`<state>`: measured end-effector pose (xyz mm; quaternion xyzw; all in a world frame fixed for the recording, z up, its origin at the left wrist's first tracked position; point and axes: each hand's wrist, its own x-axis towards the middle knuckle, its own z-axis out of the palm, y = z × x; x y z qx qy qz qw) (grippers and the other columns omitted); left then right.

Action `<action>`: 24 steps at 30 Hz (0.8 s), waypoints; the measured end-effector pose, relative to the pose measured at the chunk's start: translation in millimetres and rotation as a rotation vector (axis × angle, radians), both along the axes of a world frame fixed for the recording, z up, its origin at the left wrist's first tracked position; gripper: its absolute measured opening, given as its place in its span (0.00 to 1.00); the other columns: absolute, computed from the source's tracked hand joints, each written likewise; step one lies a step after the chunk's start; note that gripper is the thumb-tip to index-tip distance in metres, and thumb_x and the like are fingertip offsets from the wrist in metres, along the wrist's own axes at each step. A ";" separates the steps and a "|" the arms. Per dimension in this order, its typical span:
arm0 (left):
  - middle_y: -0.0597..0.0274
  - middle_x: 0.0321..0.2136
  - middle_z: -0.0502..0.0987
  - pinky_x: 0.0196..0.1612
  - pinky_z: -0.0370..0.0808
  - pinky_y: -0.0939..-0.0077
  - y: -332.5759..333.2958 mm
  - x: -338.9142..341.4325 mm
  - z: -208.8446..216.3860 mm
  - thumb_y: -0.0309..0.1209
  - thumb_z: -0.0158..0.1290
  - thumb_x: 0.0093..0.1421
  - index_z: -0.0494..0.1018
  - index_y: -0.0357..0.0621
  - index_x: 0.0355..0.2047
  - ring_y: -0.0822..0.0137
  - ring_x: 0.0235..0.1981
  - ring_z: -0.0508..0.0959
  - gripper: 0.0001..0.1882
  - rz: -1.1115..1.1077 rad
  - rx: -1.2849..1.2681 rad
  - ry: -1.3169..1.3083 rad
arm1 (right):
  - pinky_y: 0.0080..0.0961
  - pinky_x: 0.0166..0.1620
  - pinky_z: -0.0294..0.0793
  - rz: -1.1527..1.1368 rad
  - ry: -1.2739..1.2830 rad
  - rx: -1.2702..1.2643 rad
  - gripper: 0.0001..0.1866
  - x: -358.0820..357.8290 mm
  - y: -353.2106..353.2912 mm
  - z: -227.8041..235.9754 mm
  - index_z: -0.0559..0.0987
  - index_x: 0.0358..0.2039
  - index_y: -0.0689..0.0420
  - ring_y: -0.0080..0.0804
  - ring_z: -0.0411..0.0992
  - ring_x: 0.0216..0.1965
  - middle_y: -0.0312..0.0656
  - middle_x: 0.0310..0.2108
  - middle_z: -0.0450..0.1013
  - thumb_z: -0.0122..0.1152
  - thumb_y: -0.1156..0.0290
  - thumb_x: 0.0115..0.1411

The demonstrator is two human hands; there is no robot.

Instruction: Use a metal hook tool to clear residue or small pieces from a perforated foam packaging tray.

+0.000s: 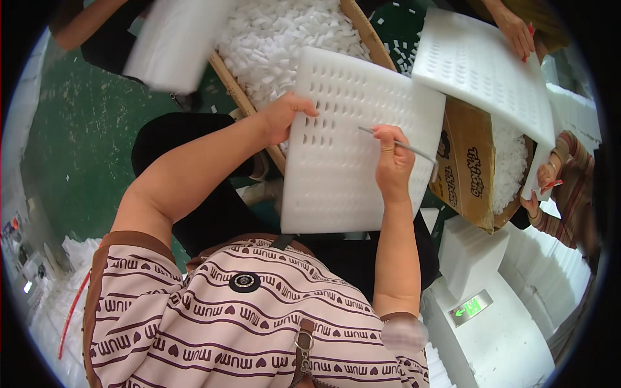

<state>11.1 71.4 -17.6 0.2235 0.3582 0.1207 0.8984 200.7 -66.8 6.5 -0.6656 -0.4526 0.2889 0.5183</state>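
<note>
A smooth, matte white foam sheet [356, 168], thick and roughly rectangular, is in front of the wearer, over the knees, its upper end above a cardboard box. The left hand [283, 118] has its fingers closed on the sheet's left edge, thumb on the face. The right hand [394, 158] has its fingers pinched around a thin, grey metal rod [414, 151], whose tip points at the sheet's middle.

The long box [228, 83] is heaped with small white foam pieces [291, 32], chunky and loose. To the right, a brown printed carton [460, 169] holds more foam pieces [508, 165].

The sheet is covered in rows of small slots. Toward the upper left several look like dark half-moons; elsewhere they are paler, and the lowest rows are faint.

At upper right, a co-worker's hand [515, 32] rests on a second slotted sheet [482, 68]. Foam crumbs dot the green floor [77, 155].
</note>
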 end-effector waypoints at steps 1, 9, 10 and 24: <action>0.52 0.38 0.79 0.36 0.76 0.73 -1.1 0.2 0.1 0.22 0.47 0.45 0.71 0.35 0.46 0.63 0.32 0.79 0.24 0.009 0.000 -0.002 | 0.21 0.46 0.67 0.056 -0.162 0.006 0.09 -2.7 -0.4 -3.1 0.75 0.30 0.60 0.29 0.69 0.38 0.39 0.36 0.74 0.51 0.72 0.65; 0.52 0.39 0.78 0.38 0.76 0.73 -3.7 1.2 2.4 0.22 0.46 0.46 0.71 0.35 0.47 0.62 0.34 0.79 0.25 0.000 0.003 0.043 | 0.22 0.46 0.67 0.037 -0.077 -0.027 0.06 -3.7 -2.6 -8.7 0.75 0.30 0.60 0.29 0.69 0.38 0.39 0.35 0.74 0.53 0.75 0.63; 0.52 0.40 0.78 0.38 0.76 0.73 -3.1 1.3 4.2 0.22 0.46 0.46 0.71 0.35 0.47 0.62 0.34 0.79 0.25 0.004 -0.007 0.049 | 0.22 0.46 0.67 0.015 0.015 -0.031 0.05 -3.6 -3.3 -2.8 0.76 0.30 0.60 0.29 0.69 0.38 0.39 0.35 0.74 0.53 0.76 0.63; 0.52 0.41 0.78 0.41 0.75 0.72 -4.1 0.6 -3.3 0.23 0.46 0.46 0.69 0.34 0.49 0.62 0.37 0.79 0.26 -0.009 -0.012 0.041 | 0.22 0.45 0.67 0.029 -0.125 0.039 0.03 -6.7 -2.9 -16.7 0.76 0.30 0.59 0.29 0.67 0.36 0.37 0.34 0.73 0.55 0.75 0.61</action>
